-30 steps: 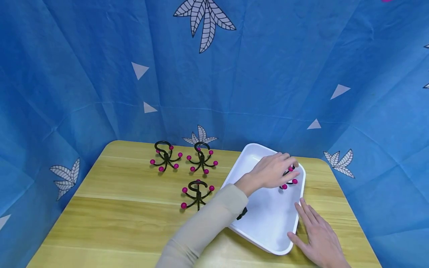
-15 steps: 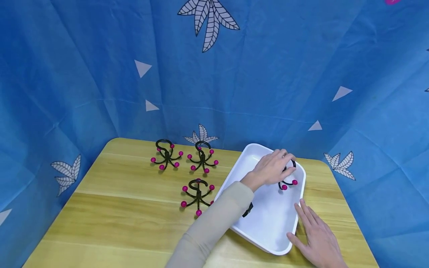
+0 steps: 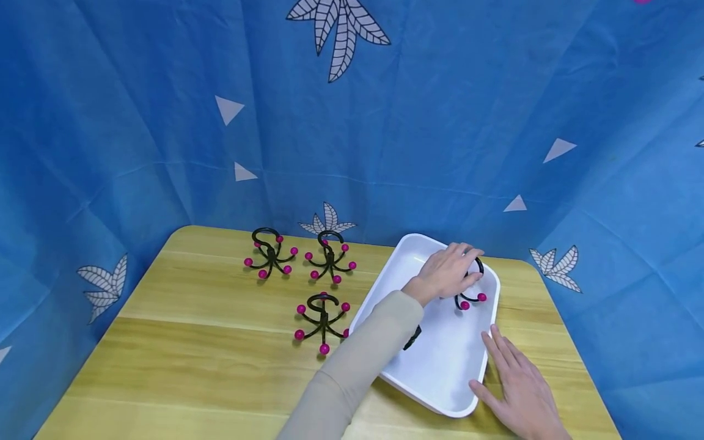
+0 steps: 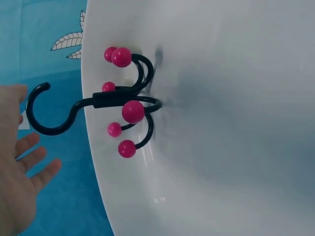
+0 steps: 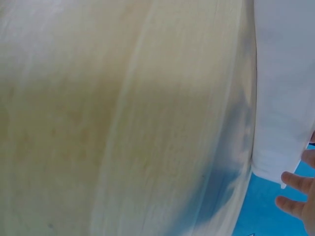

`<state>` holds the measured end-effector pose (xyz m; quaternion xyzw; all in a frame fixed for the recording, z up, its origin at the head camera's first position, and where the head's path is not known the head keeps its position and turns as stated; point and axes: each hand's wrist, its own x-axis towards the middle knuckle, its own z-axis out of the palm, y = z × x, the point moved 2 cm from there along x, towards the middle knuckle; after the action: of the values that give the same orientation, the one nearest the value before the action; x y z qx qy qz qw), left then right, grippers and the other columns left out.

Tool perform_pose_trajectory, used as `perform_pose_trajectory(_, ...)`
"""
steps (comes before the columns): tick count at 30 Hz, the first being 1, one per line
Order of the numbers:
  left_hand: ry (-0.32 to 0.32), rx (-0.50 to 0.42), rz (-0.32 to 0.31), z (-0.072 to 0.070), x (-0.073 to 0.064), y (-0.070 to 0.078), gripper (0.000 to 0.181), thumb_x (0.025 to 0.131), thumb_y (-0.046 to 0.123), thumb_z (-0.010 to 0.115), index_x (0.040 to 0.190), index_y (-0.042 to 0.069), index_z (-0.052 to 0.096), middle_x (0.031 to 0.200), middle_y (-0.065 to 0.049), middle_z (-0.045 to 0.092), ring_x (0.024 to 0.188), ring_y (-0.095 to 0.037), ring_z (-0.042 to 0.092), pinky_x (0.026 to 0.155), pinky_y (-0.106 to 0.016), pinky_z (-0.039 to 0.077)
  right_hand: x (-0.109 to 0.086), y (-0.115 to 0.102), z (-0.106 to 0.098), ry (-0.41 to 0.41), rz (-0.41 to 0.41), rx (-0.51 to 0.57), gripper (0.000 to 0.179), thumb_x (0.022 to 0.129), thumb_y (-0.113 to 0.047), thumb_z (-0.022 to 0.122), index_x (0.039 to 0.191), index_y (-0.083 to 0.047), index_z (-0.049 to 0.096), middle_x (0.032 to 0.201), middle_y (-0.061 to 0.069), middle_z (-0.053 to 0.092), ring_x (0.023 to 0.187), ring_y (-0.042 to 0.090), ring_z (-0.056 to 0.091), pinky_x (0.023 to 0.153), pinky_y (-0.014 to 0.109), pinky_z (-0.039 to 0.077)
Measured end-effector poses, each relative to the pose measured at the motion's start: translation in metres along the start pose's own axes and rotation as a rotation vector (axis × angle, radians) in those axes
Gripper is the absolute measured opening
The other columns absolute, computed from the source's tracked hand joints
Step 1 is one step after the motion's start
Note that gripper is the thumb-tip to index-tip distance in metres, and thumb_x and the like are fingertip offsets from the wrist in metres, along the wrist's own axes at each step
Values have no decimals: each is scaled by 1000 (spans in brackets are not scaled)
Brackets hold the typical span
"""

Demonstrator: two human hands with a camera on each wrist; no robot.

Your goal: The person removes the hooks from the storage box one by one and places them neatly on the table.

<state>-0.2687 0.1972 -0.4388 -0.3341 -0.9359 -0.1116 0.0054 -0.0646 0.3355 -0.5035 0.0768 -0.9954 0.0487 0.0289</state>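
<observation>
In the head view, my left hand (image 3: 448,272) is over the far right part of a white tray (image 3: 440,366), beside a black hanger hook (image 3: 473,299) with pink ball tips. The left wrist view shows that hanger hook (image 4: 113,100) standing in the tray, its curved top beside my left hand (image 4: 19,167). The fingers are spread and appear apart from it. My right hand (image 3: 519,385) lies with straight fingers along the tray's right side. In the right wrist view, the fingertips of the right hand (image 5: 302,191) are by the tray wall (image 5: 283,98).
Left of the tray, three similar hanger hooks stand on the wooden table (image 3: 192,348): one at the back left (image 3: 271,255), another hook (image 3: 330,260) beside it, a third hook (image 3: 324,322) nearer. A blue patterned curtain (image 3: 440,122) hangs behind. A small dark piece (image 3: 411,338) shows beside the left sleeve.
My left hand has let go of the hanger hook in the tray and drawn slightly left, so its curved top now shows. My right hand has stayed at the tray's side.
</observation>
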Motion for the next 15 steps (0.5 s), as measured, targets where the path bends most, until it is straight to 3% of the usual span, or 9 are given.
perform_pose_trajectory(15, -19, 89, 25, 0, 4, 2, 54, 111, 57, 37, 161, 36, 39, 169, 9, 38, 157, -9, 35, 127, -29, 35, 1, -1, -1, -6, 3, 0, 96, 96, -69, 61, 164, -7, 34, 173, 20, 30, 145, 51, 47, 109, 72, 44)
